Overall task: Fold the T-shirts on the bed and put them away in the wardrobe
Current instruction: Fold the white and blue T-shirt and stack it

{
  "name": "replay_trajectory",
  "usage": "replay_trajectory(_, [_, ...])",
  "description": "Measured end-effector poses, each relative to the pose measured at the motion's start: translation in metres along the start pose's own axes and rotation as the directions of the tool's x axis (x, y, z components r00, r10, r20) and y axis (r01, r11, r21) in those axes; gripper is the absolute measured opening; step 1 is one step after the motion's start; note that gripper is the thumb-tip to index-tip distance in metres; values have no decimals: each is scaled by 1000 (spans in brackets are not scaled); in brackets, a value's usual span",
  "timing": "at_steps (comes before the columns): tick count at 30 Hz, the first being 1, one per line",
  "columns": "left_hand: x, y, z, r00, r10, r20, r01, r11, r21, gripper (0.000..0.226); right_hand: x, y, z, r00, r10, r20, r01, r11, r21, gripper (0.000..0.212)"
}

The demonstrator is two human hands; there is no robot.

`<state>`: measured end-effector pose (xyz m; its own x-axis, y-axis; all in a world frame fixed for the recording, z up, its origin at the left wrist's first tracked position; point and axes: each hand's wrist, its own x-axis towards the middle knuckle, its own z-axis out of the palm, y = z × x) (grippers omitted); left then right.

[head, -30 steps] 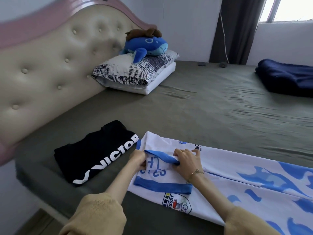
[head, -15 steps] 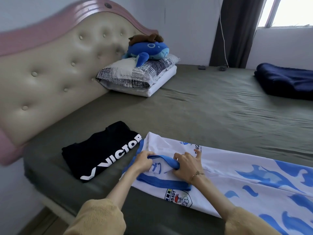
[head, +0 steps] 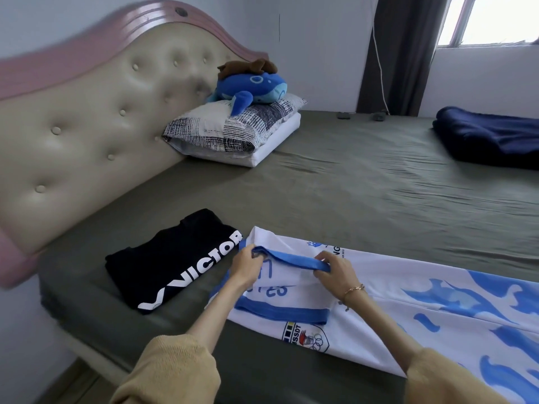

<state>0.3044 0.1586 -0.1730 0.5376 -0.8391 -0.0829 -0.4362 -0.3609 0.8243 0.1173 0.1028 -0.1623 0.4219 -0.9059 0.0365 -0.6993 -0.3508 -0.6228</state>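
Observation:
A white T-shirt with blue wave prints [head: 414, 298] lies lengthwise along the near edge of the bed [head: 364, 199], its sides folded inward. My left hand [head: 246, 265] pinches the left end of its blue-trimmed sleeve. The same blue band is gripped further right by my right hand [head: 335, 271], lifted slightly off the shirt. A folded black T-shirt with white VICTOR lettering [head: 175, 259] rests to the left, just beside the white one.
A padded headboard [head: 87, 123] rises at left. Two stacked pillows [head: 233, 132] with a blue plush toy [head: 250, 88] on top sit by it. A dark blue blanket [head: 490, 138] lies at the far right, under a curtained window.
Both hands have lifted the blue-trimmed sleeve edge and drawn it out longer, the left hand moving toward the shirt's collar end. The view has shifted slightly.

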Motion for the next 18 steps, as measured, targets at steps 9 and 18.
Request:
replay_trajectory(9, [16,12,44,978,98,-183,-79,991,107,26,19,25,-7,983,182,-8,-179,975,133,28])
replay_trajectory(18, [47,10,59,957,286,-42,-187,725,662,39,31,42,5,937,307,-167,-335,924,-185,36])
